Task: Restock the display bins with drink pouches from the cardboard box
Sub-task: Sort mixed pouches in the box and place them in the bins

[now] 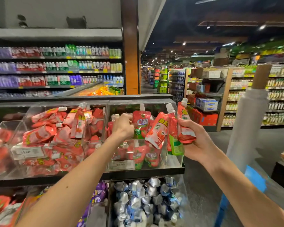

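Site: supermarket aisle, bottle shelves (pixel 56 68) behind the display, more aisles running off to the right.
Display: clear bins in a row on a dark shelf, open at the top.
Left bin (pixel 20 128): heaped with red drink pouches (pixel 44 133), lying at all angles.
Right bin (pixel 174 159): partly filled, its pouches mostly upright with white caps up.
Left hand (pixel 123 126): reaches into the right bin from the front. Fingers are curled and pinching the left edge of an upright pouch (pixel 140 123), which is red on top and green at the bottom.
Right hand (pixel 192 136): at the outer wall of the right bin. Fingers are wrapped round a bundle of pouches (pixel 156 131), thumb across the front.
Bundle detail: one red-white pouch tilts left, a green-bottomed one sits in the middle, a red one stands upright at the right. Spouts up, exact count unclear.
Overlap: the tilted pouch sits in front of the upright pouch, contact cannot be told.
Price tag (pixel 121 164): on the right bin front, text blurred.
Lower bin (pixel 146 199): silver-blue wrapped packs, with purple packs (pixel 100 192) just left of it.
Right side: grey roll (pixel 247 125) with a cardboard core, upright, near my right forearm.
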Motion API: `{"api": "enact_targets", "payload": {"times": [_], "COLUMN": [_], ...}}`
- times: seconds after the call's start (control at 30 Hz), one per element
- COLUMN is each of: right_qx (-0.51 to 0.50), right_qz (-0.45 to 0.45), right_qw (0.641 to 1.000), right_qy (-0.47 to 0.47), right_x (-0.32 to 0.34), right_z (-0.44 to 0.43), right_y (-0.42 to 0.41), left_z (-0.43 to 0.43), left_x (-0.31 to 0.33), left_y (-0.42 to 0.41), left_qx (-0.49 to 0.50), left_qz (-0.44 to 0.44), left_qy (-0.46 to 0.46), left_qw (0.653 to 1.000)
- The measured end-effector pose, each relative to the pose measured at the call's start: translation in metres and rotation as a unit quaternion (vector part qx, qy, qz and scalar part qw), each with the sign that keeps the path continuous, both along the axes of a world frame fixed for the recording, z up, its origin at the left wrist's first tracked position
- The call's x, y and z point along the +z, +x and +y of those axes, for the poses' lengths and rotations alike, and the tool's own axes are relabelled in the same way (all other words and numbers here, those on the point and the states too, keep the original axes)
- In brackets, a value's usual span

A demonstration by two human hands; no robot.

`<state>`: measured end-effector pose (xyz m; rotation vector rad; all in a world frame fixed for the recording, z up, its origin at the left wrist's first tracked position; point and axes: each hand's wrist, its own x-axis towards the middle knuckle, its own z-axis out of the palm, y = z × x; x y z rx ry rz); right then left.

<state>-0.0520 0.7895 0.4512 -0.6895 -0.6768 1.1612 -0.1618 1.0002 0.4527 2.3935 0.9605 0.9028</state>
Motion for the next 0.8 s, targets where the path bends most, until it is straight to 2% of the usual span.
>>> {"api": "enact_targets", "payload": {"times": [0.13, 0.37, 0.47, 0.57, 0.67, 0.7, 0.8], "right_qx": [0.006, 0.002, -0.015, -0.03, -0.024, -0.018, -0.003], "right_qz": [-0.014, -0.022, -0.02, -0.037, -0.066, -0.071, -0.074], "right_qw": [1.0, 1.0, 1.0, 0.999, 0.997, 0.997, 0.997], "right_qy": [0.011, 0.001, -0.014, -0.019, -0.034, -0.037, -0.036], "right_x": [-0.001, -0.001, -0.002, -0.002, -0.004, -0.004, -0.005], "right_z": [0.002, 0.005, 0.005, 0.006, 0.009, 0.01, 0.018], "right_y": [0.009, 0.009, 0.01, 0.008, 0.009, 0.009, 0.009], "left_z": [0.012, 0.023, 0.027, 0.02, 0.021, 0.025, 0.029], "left_x": [-0.004, -0.019, -0.02, -0.016, -0.013, -0.013, -0.012], "left_y": [0.005, 0.006, 0.009, 0.012, 0.01, 0.009, 0.007], "left_qx": [0.032, 0.022, -0.017, 0.006, 0.051, 0.038, -0.081], "left_qz": [0.031, 0.037, 0.123, 0.194, 0.211, 0.199, 0.187], "left_qy": [0.011, 0.028, -0.024, 0.059, 0.144, 0.152, 0.149], "left_qw": [0.999, 0.999, 0.992, 0.979, 0.965, 0.967, 0.968]}}
